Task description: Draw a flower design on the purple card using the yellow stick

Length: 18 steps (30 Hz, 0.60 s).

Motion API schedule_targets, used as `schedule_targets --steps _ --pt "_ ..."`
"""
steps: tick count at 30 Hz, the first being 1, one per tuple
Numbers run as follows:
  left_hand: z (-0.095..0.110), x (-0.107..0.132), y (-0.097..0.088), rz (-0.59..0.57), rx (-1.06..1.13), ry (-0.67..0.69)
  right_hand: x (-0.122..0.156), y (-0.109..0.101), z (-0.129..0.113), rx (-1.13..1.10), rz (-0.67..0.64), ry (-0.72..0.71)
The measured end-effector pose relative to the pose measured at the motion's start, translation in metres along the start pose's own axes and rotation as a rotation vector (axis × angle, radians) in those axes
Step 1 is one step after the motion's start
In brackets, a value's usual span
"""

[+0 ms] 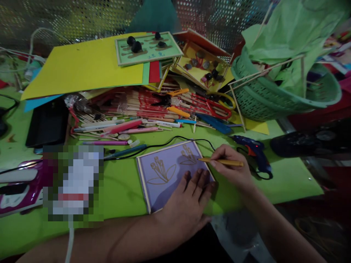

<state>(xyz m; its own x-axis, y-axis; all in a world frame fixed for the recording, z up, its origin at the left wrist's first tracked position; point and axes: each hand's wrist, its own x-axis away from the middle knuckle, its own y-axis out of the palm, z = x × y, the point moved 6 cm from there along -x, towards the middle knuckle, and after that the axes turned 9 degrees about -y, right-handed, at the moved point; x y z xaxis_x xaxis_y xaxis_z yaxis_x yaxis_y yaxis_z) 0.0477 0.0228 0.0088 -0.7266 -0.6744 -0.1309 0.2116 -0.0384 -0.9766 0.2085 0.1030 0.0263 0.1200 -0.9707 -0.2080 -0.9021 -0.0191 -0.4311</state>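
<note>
A purple card point(160, 195) in a thin pale wooden frame lies on the green tabletop. Two flower drawings in brownish-yellow lines show on it, a larger one at left and a smaller one at upper right. My left hand point(189, 201) lies flat over the card's lower right part, fingers spread, hiding that corner. In my right hand point(233, 170) a yellow-brown pen point(226, 162) is pinched, its tip close by the smaller flower at the card's right edge. I cannot tell whether the tip touches the card.
A glue gun point(251, 148) lies to the right, its black cord passing behind the card. Pens point(128, 126), sticks and scissors point(219, 109) pile up behind. Further back are yellow paper point(90, 69), framed pebble pictures point(150, 47) and a green basket point(263, 95). A blurred-out device point(78, 179) lies left.
</note>
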Motion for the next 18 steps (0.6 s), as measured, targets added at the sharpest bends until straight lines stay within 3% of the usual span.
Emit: schedule_targets --steps 18 --pt "0.0010 -0.0001 -0.0004 -0.003 -0.011 -0.003 -0.0019 0.0058 -0.0050 0.117 -0.052 -0.094"
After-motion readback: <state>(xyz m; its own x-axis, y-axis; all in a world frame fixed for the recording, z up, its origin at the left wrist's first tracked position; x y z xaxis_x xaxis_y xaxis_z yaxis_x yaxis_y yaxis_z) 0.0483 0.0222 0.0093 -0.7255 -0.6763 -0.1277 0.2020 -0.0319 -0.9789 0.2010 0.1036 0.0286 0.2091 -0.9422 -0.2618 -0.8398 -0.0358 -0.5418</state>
